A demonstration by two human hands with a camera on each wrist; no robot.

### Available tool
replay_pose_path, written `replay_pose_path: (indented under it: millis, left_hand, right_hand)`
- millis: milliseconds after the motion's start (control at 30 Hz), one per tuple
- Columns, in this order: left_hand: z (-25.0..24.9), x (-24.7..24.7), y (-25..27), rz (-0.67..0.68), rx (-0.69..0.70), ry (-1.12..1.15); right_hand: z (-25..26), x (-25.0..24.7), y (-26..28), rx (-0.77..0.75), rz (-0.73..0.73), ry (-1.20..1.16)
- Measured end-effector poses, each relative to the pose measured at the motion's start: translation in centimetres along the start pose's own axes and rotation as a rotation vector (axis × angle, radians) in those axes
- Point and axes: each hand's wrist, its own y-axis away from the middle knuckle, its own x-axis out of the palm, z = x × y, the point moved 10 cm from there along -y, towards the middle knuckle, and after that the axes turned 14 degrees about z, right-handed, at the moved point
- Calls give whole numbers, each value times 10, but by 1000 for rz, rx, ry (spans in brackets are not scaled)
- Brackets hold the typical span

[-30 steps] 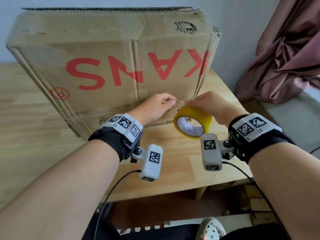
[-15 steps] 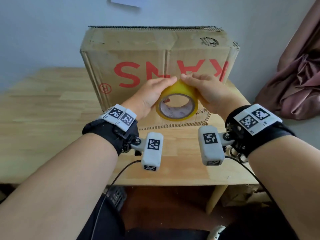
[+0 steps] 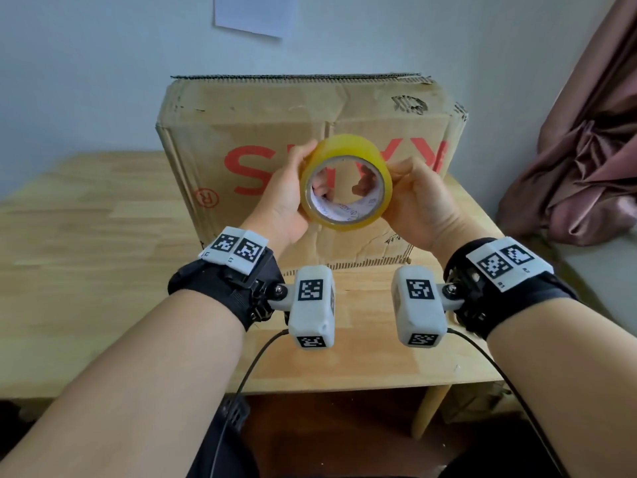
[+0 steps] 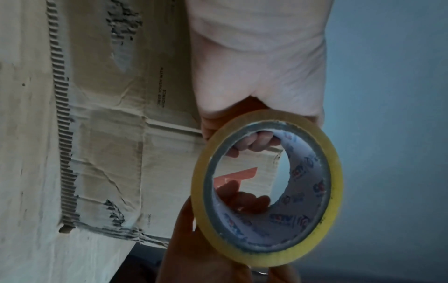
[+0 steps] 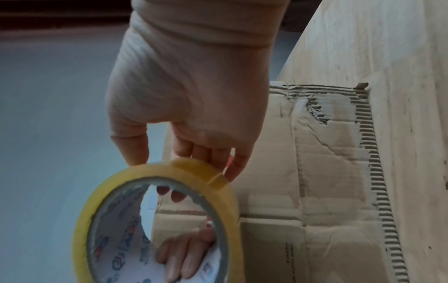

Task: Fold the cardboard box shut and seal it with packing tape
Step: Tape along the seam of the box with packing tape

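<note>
A worn cardboard box (image 3: 275, 108) stands on the wooden table (image 3: 86, 236), its red letters upside down and a vertical seam down the facing side. In front of it, above the table, I hold a yellow roll of packing tape (image 3: 344, 150) upright, its hole facing me. My left hand (image 3: 279, 201) grips the roll's left side and my right hand (image 3: 418, 201) grips its right side, fingers curled behind it. The left wrist view shows the roll (image 4: 335, 172) against the box (image 4: 109, 134). In the right wrist view my fingers (image 5: 201, 153) rest on the roll's (image 5: 155, 172) rim.
A pink curtain (image 3: 568, 160) hangs at the right beside the table's edge. A sheet of paper (image 3: 255, 15) is stuck on the wall behind the box. Bare tabletop stretches left of the box and in front of it.
The tape roll has risen from just above the table to mid-height before the box. My left hand has taken hold of it beside the right. The head view has pulled back.
</note>
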Motion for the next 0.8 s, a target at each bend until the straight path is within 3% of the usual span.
replay_pose_path:
  millis: [167,467,600,800]
  left_hand:
    - [-8,-3,-1,53,55,-218]
    - [-18,2,7,112,37,-466]
    - [-27,17,7,144,106,-717]
    - [-32,21,9,137,236,-710]
  right_hand:
    - [4,1,-3,6,-29,41]
    - [2,-6,-5,38,-113,145]
    - [7,7,-7,-5,-38,286]
    - [16,1,-2,-88,-177,229]
